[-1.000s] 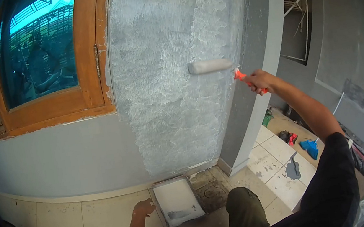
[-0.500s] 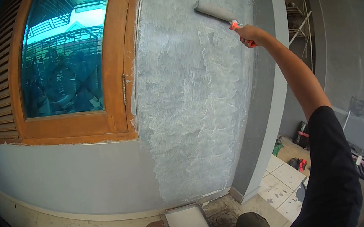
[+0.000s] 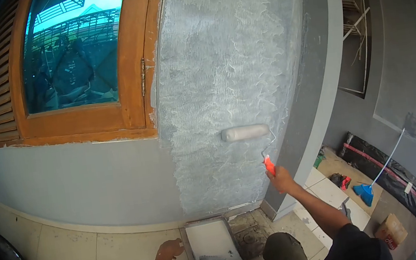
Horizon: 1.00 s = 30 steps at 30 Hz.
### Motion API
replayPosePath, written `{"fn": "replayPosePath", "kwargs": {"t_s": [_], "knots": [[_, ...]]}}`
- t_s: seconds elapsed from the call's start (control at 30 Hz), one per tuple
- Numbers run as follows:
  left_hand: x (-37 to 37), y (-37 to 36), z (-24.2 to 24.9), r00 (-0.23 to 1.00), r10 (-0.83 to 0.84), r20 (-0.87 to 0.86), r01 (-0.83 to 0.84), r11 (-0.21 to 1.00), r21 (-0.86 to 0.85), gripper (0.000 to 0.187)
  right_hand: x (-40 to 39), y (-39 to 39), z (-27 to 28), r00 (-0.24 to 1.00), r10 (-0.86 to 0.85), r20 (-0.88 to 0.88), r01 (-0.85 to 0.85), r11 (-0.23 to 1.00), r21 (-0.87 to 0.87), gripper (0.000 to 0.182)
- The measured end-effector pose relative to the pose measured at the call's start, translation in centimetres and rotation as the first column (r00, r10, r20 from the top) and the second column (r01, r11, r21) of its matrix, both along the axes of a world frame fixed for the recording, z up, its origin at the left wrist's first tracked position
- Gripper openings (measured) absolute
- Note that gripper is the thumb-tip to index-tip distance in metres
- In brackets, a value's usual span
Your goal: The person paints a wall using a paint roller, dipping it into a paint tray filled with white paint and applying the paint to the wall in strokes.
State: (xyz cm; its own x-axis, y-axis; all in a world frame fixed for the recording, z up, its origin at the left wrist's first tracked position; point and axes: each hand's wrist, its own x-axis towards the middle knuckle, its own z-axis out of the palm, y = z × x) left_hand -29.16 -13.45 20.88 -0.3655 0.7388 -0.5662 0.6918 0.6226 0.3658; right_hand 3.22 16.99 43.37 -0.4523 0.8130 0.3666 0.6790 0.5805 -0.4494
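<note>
My right hand [image 3: 280, 179] grips the orange handle of a paint roller [image 3: 245, 132]. Its pale, paint-coated sleeve lies level against the lower part of the grey, streaky wall [image 3: 202, 88]. Down on the floor, a dark-rimmed paint tray [image 3: 211, 242] holds white paint, with a dark patch showing near its front end. My left hand [image 3: 170, 249] is at the tray's left edge, its fingers curled closed around the rim.
A wooden-framed window [image 3: 83, 122] borders the wall on the left, and a grey pillar [image 3: 300, 91] stands on the right. Beyond it are a blue broom [image 3: 364, 194], a cardboard box [image 3: 391, 231] and a black wrapped bundle [image 3: 387, 172]. My knee [image 3: 286, 256] is beside the tray.
My right hand has brought the roller down from high on the wall to its lower part, and the sleeve now lies level. The view has tilted down; my left hand stays at the tray.
</note>
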Motion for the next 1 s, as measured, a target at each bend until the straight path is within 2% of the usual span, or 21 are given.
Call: {"fn": "replayPosePath", "kwargs": {"t_s": [0.07, 0.13, 0.2, 0.27, 0.33, 0.4, 0.47, 0.53, 0.57, 0.63, 0.7, 0.83, 0.93, 1.0], "knots": [[0.4, -0.8, 0.1, 1.000, 0.015, -0.022, -0.014, 0.999, 0.045, 0.054, 0.0, 1.8, -10.4, 1.000, 0.012, -0.013, -0.012, 0.998, 0.059, 0.041], [0.9, -1.4, 1.4, 0.999, 0.026, -0.026, -0.025, 1.000, 0.012, 0.055, -0.6, 0.3, -16.2, 0.998, -0.024, -0.058, 0.011, 0.974, -0.227, 0.042], [1.3, -1.8, 1.8, 0.999, 0.036, -0.037, -0.037, 0.999, -0.009, 0.055, -0.7, -0.7, -22.0, 0.999, -0.025, -0.031, 0.017, 0.973, -0.230, 0.043], [1.2, -1.9, 1.5, 0.999, 0.010, -0.049, -0.009, 1.000, 0.017, 0.055, -1.3, -0.8, -25.8, 0.999, -0.033, -0.010, 0.030, 0.974, -0.224, 0.044], [1.2, -1.5, 2.5, 0.999, 0.044, -0.024, -0.043, 0.999, 0.031, 0.056, -1.6, -0.1, -28.5, 0.987, 0.018, 0.158, 0.033, 0.947, -0.319, 0.046], [1.6, -1.1, 2.7, 0.997, 0.072, 0.010, -0.072, 0.996, 0.051, 0.057, -2.2, 0.1, -30.5, 0.985, 0.007, 0.171, 0.047, 0.948, -0.314, 0.046], [1.2, -0.7, 2.7, 0.999, 0.040, -0.026, -0.038, 0.998, 0.058, 0.056, -3.0, 1.0, -31.0, 0.985, -0.001, 0.173, 0.053, 0.954, -0.296, 0.046], [0.8, -0.7, 3.0, 0.997, 0.074, -0.015, -0.073, 0.995, 0.072, 0.055, -3.8, 1.5, -29.3, 0.995, 0.043, 0.090, 0.009, 0.862, -0.508, 0.045], [1.0, -0.4, 3.0, 0.996, 0.092, 0.000, -0.092, 0.992, 0.081, 0.053, -3.6, 1.9, -28.2, 0.994, 0.042, 0.100, 0.014, 0.864, -0.503, 0.045], [0.8, -0.3, 3.0, 0.996, 0.094, 0.007, -0.094, 0.993, 0.072, 0.053, -3.7, 1.0, -21.8, 0.999, -0.039, -0.028, 0.011, 0.749, -0.662, 0.042], [0.5, -0.3, 3.5, 0.995, 0.095, -0.012, -0.094, 0.994, 0.056, 0.052, -3.6, 2.3, -17.4, 0.996, -0.046, -0.079, -0.027, 0.673, -0.739, 0.038], [-0.9, 0.6, 1.9, 0.989, 0.141, 0.037, -0.144, 0.985, 0.098, 0.052, -2.8, 1.3, -0.6, 0.986, -0.025, -0.163, -0.124, 0.540, -0.833, 0.032], [-1.5, 1.3, 0.0, 0.994, 0.105, 0.004, -0.105, 0.988, 0.114, 0.051, -1.9, -0.3, 12.1, 0.982, 0.027, -0.185, -0.159, 0.638, -0.753, 0.029], [-1.4, 1.5, 0.4, 0.996, 0.087, 0.024, -0.089, 0.990, 0.112, 0.051, -1.6, -2.0, 20.6, 0.979, 0.056, -0.198, -0.179, 0.711, -0.680, 0.029]]}}
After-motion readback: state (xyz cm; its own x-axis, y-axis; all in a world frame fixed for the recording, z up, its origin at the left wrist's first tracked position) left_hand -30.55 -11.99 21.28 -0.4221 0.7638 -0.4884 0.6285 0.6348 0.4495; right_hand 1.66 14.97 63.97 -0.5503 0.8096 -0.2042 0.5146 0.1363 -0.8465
